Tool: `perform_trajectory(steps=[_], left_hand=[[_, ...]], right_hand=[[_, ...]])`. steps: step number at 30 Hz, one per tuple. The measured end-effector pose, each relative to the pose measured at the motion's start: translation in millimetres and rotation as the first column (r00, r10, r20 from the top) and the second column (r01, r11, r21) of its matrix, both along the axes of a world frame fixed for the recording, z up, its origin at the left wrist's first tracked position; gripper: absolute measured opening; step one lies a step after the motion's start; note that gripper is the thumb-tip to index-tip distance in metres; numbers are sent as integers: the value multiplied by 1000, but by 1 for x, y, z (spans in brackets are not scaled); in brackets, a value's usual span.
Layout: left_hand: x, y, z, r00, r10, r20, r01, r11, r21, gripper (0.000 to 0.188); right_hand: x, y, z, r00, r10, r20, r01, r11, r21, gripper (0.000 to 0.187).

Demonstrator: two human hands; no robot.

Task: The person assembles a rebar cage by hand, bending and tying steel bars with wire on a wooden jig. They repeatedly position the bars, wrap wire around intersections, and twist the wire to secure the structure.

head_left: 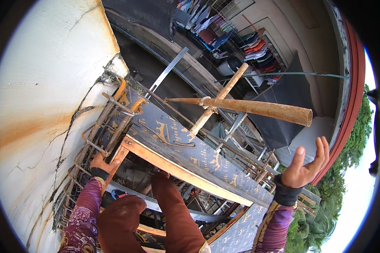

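Note:
At the left, my left hand point(102, 162) grips the edge of an orange-brown timber frame point(169, 166), beside a cage of rusty bent rebar point(88, 145); its fingers are partly hidden. My right hand point(302, 168) is raised in the air at the right, fingers and thumb apart, holding nothing. Grey printed formwork panels point(169, 126) adjoin the frame. A bent rusty bar point(166, 139) lies across the upper panel. My legs point(173, 211), in brown trousers, are inside the frame opening.
A cracked, rust-stained white wall point(50, 97) rises at the left. Two rusty scaffold pipes point(261, 107) cross ahead, tied together. A metal channel point(169, 71) sticks up beyond the panel. Below are scaffolding and a house with hanging clothes point(259, 52); trees point(321, 227) stand at right.

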State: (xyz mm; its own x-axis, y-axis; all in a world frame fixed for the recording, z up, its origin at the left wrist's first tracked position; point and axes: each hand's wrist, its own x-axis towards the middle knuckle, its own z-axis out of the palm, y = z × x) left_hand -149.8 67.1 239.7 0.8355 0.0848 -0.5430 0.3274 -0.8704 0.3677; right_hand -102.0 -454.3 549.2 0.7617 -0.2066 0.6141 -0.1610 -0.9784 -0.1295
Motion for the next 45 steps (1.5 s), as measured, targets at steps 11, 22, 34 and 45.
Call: perform_trajectory(steps=[11,22,34,45], left_hand=[[18,-5,6,977,-108,-184,107,994,-13,106],[3,-63,90,965,168,203,-106,952,-288,41],[64,-187,485,941,214,263,293,-125,-948,46],[58,-237,512,947,304,105,192,-273,-943,21]], right_hand=[[77,-128,-12,837,-67,-542,159,980,123,40],[88,-101,0,732,-308,-608,291,948,-129,39],[92,-88,7,706,-286,-648,249,957,-152,31],[83,-95,4,717,-277,-639,246,959,-140,31]])
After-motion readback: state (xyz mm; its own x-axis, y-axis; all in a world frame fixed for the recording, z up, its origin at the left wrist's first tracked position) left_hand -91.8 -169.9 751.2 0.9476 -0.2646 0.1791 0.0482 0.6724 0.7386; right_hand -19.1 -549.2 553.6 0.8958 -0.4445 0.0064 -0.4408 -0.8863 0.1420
